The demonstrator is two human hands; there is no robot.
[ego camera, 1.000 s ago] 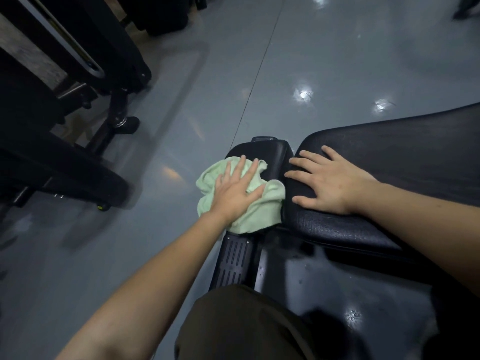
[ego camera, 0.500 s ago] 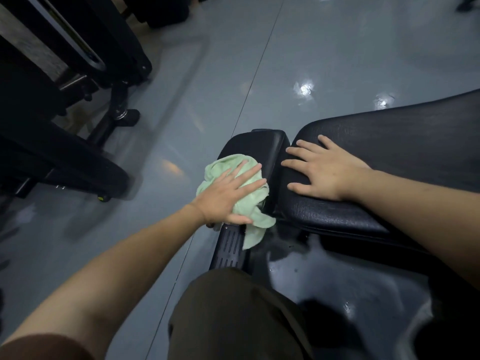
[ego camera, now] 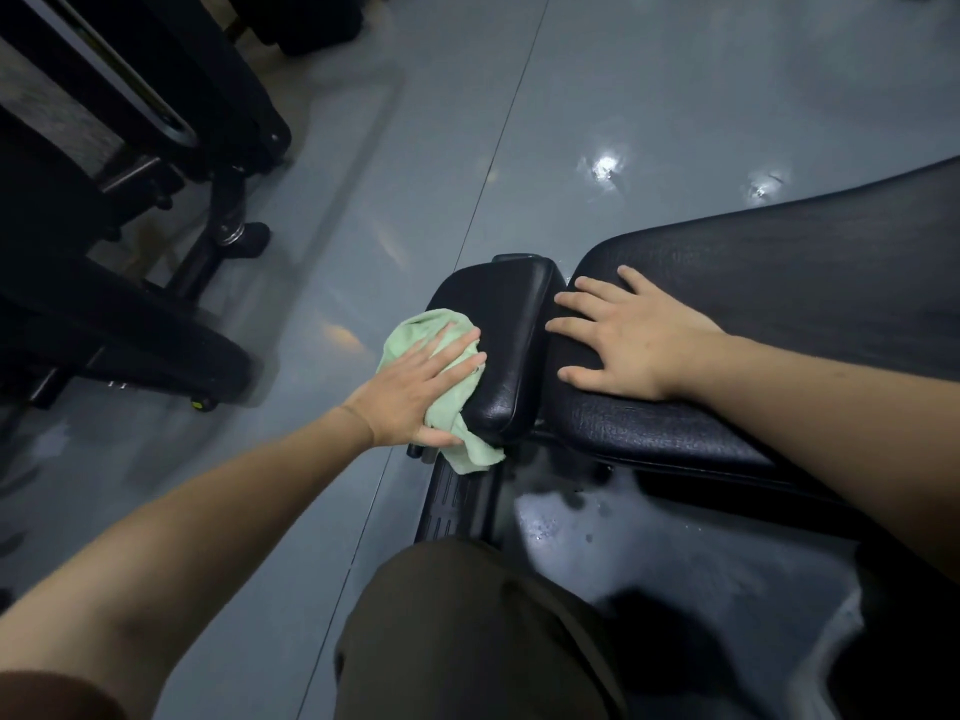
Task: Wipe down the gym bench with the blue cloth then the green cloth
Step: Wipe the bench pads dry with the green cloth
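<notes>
Now, crumpled green cloth [ego camera: 451, 407] under left hand [ego camera: 415, 387], against black seat pad [ego camera: 506, 345]

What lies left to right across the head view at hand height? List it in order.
Black machine base → green cloth under the left hand → small seat pad → right hand flat on the long pad.

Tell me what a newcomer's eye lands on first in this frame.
The pale green cloth, pressed by the left hand against the side of the small black seat pad. Beside it, the right hand lies flat on the long black bench pad.
</notes>
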